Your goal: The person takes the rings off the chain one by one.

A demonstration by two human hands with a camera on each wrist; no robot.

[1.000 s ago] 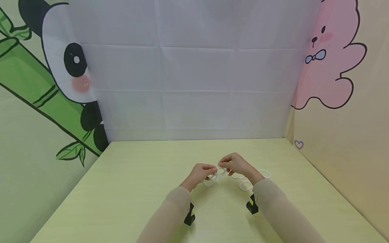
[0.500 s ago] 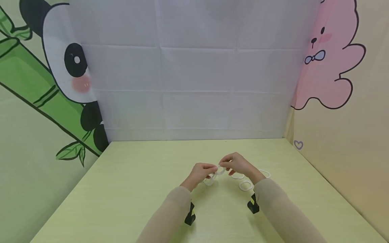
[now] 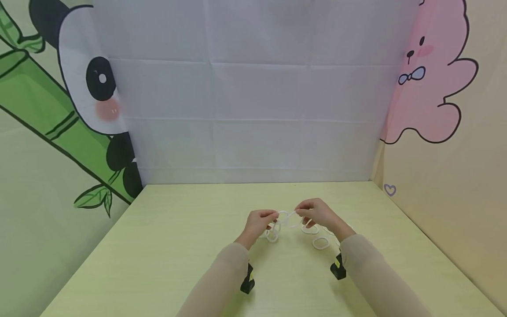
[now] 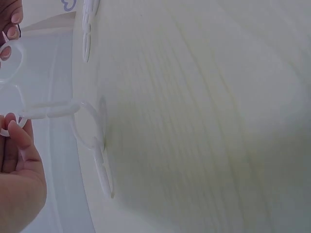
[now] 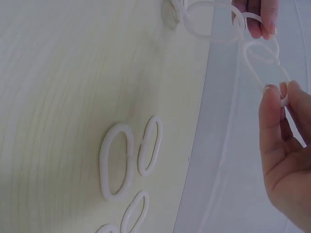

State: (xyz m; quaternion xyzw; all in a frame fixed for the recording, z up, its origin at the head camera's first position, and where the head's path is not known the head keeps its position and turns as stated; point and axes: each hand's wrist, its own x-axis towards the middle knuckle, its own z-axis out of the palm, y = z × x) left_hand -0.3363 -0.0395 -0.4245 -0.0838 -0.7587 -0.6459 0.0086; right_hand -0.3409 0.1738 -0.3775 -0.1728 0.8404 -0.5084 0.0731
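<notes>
Slightly right of centre, my left hand (image 3: 256, 225) pinches a white plastic ring link between thumb and fingers. From that link a short chain of white links (image 4: 53, 110) hangs down, its lowest link (image 4: 103, 172) close to the tabletop. My right hand (image 3: 320, 215) pinches another white ring (image 5: 253, 71) at its edge between thumb and fingertips. This ring is hooked through the one in my left hand, so the two stretch across between the hands, above the table. In the right wrist view, the left fingertips (image 5: 265, 22) show at the other end.
Several loose white rings lie on the pale yellow table (image 3: 190, 246) under and beside my right hand, among them a nearer ring (image 5: 104, 165) and a narrower-looking ring (image 5: 159, 138). A pale cloth backdrop (image 3: 253, 145) stands behind, with cartoon-printed walls on both sides.
My right hand has moved right and my left hand a little left and up. The two held rings, earlier close together, are now drawn out between the hands.
</notes>
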